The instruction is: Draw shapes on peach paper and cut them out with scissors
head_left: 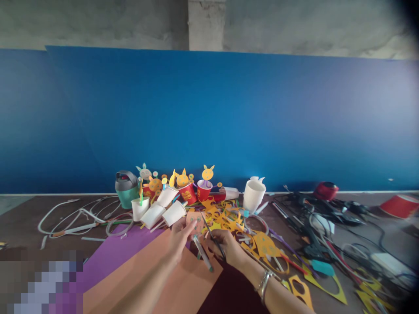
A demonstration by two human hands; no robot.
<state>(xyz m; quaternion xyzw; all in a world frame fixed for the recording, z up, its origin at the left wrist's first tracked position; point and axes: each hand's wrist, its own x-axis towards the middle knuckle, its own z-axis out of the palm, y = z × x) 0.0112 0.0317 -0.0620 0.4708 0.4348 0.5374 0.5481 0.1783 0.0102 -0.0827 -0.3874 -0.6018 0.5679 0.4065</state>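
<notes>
Our left hand (178, 242) pinches a pink paper cutout (195, 222) between nearly closed fingers (185, 227), while our right hand (227, 246) curls closed around a thin dark tool (214, 240). The cutout is held above an orange paper sheet (163, 272), toward the front of the brown surface (26, 222), just before a heap of yellow paper scraps (222, 218) and white paper cups (163, 209).

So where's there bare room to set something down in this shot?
The orange paper below the left hand has open surface, as does the purple paper beside it, bordered by white paper strips. It's crowded ahead of the hands, with yellow cutouts and paper cups, and rightward with black cables.
</notes>
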